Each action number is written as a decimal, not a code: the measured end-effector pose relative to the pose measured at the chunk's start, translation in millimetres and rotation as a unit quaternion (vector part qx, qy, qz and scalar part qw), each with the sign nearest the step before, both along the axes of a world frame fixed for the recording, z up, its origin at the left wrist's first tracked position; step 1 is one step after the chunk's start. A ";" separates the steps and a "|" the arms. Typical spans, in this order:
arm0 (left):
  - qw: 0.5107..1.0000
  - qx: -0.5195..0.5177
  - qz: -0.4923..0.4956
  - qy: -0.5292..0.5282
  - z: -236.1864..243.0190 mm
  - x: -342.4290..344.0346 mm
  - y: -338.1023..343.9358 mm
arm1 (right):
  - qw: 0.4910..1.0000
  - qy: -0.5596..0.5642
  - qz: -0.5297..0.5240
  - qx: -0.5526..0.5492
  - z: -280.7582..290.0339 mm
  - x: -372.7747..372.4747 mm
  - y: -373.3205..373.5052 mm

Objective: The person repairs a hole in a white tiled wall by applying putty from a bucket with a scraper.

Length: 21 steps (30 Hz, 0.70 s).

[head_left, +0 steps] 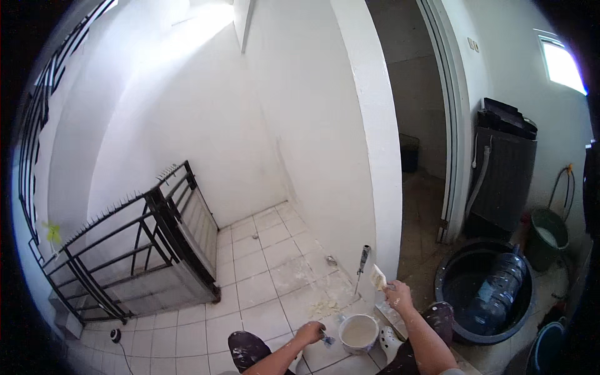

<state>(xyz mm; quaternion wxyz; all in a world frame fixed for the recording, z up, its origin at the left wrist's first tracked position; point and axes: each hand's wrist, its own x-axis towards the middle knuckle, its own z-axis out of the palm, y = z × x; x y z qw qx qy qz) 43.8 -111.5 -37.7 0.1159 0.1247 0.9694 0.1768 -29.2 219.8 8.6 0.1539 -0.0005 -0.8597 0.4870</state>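
knees low in frame, paint-spattered. left hand [310,332] clenched on a small blue-handled tool [327,340] just beside the bucket [359,332], bottom centre. right hand [398,294] grasping a scraper [378,277] against the white wall corner [375,187]. judgement: keep the blade flat and work short strokes off the edge, reloading from the bucket. bucket is white, round, holding pale putty. beyond it a roller [362,261] leans at the corner.
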 end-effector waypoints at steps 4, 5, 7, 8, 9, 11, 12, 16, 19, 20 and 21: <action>0.999 0.019 0.007 -0.030 -15.7 -3.9 -11.2 | 0.998 0.049 0.025 -0.020 -24.2 -17.4 4.4; 0.999 0.005 0.002 -0.045 -15.5 -2.7 -12.8 | 0.998 0.054 0.025 -0.019 -14.3 -13.0 4.0; 0.999 -0.009 -0.005 -0.048 -23.1 -5.2 -22.1 | 0.999 -0.021 0.024 -0.036 27.1 9.8 -7.7; 0.999 -0.020 -0.006 -0.025 -37.0 -4.8 -28.6 | 1.000 -0.021 0.016 -0.016 31.8 11.2 -9.6; 0.999 -0.031 -0.010 -0.002 -38.2 -8.9 -28.8 | 1.000 -0.012 0.009 -0.014 27.1 9.8 -7.9; 0.999 -0.031 -0.013 -0.005 -30.7 -13.3 -21.9 | 0.999 -0.008 0.005 -0.048 16.0 2.7 -5.5; 0.999 -0.033 -0.006 -0.016 -18.6 -7.8 -19.2 | 1.000 -0.006 0.007 -0.023 25.2 7.6 -4.7; 0.997 0.002 0.049 -0.056 61.3 29.3 8.2 | 0.999 0.007 0.001 0.052 46.8 17.5 -1.9; 0.992 0.027 0.081 -0.095 92.4 49.7 22.8 | 0.998 -0.058 -0.002 -0.004 27.8 6.3 4.0; 0.990 0.066 0.099 -0.082 95.2 53.7 22.4 | 0.999 -0.024 -0.018 0.037 25.5 4.8 4.4; 0.985 0.105 0.117 -0.069 98.0 57.7 22.6 | 0.996 0.010 -0.033 0.078 23.3 3.3 4.8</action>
